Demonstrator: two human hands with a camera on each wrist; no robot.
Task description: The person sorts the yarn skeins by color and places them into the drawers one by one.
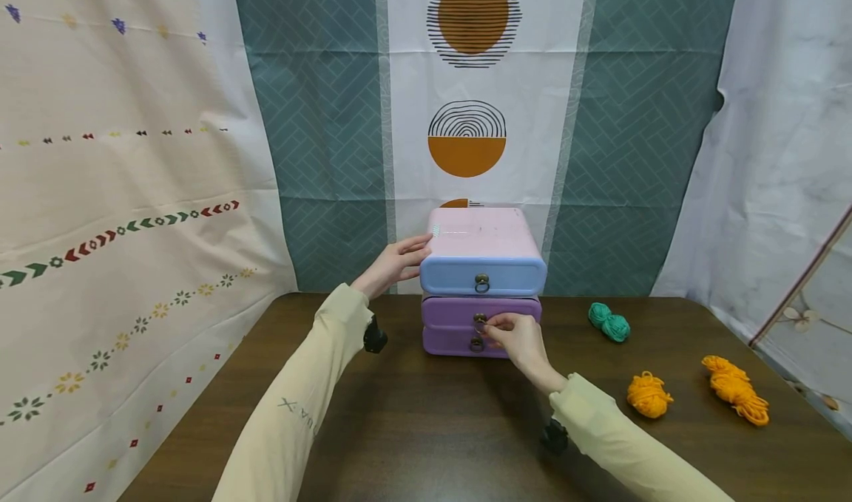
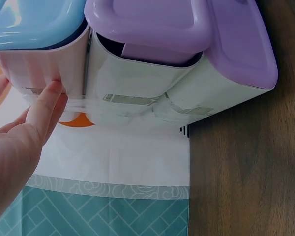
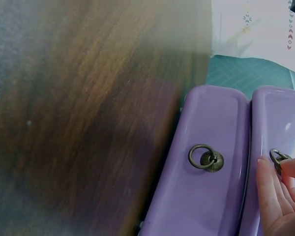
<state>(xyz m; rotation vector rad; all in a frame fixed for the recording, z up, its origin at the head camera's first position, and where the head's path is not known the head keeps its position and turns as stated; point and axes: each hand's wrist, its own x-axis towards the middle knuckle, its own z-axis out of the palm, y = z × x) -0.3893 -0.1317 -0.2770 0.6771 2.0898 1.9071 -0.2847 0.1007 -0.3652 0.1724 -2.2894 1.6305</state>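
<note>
Far left: cream patterned cloth (image 1: 133, 154) beside the dark wooden tabletop (image 1: 399, 428). Left hand (image 1: 398, 263): fingers extended, uncurled, touching the side of the pink case (image 1: 479, 232), blue-fronted, top of the stack; seems to steady it. Centre: teal-and-white cloth (image 1: 319, 117) hung behind; middle purple drawer (image 1: 442, 312) slightly proud of its case (image 2: 137, 73), lower purple drawer (image 1: 442, 341) beneath. Right hand (image 1: 524, 341): fingers pinching the middle drawer's ring handle (image 1: 480, 319). Step, I judge: working that drawer, pull or push unclear; next move calls for level force, stack braced. Right, on the tabletop: green yarn (image 1: 609, 322), orange ball (image 1: 648, 395), longer orange skein (image 1: 735, 389). Far right: marble-patterned cloth (image 1: 779, 191).
</note>
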